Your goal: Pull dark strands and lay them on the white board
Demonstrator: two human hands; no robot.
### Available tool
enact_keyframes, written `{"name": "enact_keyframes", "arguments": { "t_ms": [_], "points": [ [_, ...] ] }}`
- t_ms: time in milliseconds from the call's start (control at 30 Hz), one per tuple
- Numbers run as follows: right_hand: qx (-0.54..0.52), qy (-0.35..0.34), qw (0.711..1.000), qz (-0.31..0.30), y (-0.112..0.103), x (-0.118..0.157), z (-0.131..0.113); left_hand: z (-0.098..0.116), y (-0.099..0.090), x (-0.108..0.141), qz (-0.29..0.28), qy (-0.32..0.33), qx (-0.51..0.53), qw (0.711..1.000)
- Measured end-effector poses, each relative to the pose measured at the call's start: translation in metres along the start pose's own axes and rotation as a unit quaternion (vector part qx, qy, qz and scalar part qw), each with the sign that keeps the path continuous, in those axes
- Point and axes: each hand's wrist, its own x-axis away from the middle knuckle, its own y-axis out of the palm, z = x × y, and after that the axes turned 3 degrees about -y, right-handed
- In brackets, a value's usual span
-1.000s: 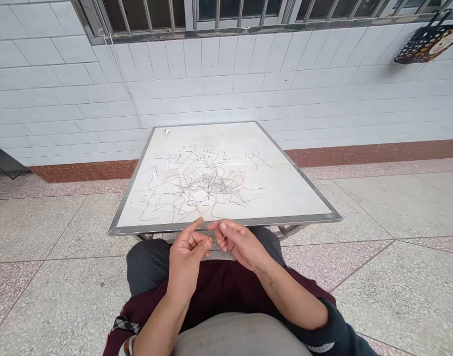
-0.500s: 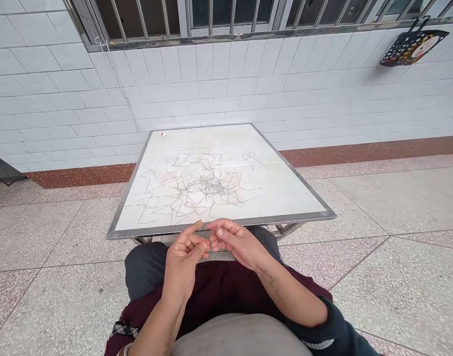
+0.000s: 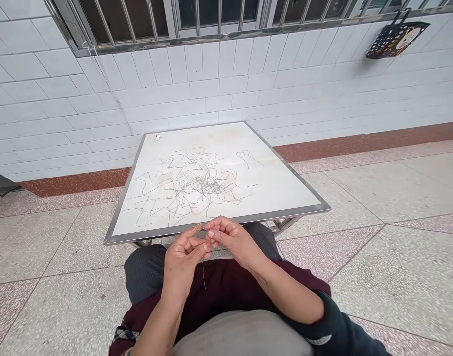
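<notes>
Between my two hands, just past the table's near edge and above my lap, is a thin pale wire (image 3: 203, 277). My left hand (image 3: 185, 249) pinches it between thumb and fingers, and one end hangs down below over the dark red cloth. A tan wrap covers the tip of the left index finger. My right hand (image 3: 230, 240) is closed in a pinch on the wire too, and a small bend of it shows at the fingertips. Many thin dark wires (image 3: 204, 185) lie bent and tangled on the white table (image 3: 286, 190) in front of me.
A small red and white object (image 3: 158, 137) sits at the table's far left corner. Beyond stands a white tiled wall (image 3: 197, 91) with barred windows. A patterned bag (image 3: 397, 39) hangs at the upper right. Speckled floor tiles (image 3: 360, 198) surround the table.
The right hand has come in closer to the left and its fingers have drawn together. A wire end now hangs visibly below the left hand. The view has shifted slightly.
</notes>
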Motion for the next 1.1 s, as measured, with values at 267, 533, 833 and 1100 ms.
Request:
{"name": "enact_keyframes", "arguments": {
  "t_ms": [267, 533, 833, 1100],
  "points": [
    [0.084, 0.021, 0.995, -0.049, 0.005, 0.008, 0.01, 0.002, -0.002, -0.004, 0.094, 0.016, 0.116, 0.989],
    [0.02, 0.086, 0.989, -0.12, 0.02, 0.011, 0.025, 0.002, -0.006, -0.009, 0.128, 0.042, 0.174, 0.975],
    [0.019, 0.113, 0.987, -0.109, 0.03, 0.021, 0.029, 0.005, -0.017, -0.012, 0.184, 0.09, 0.204, 0.957],
    [0.221, 0.059, 0.969, -0.096, 0.009, 0.023, 0.025, 0.006, -0.024, -0.014, 0.221, 0.127, 0.166, 0.953]
  ]
}}
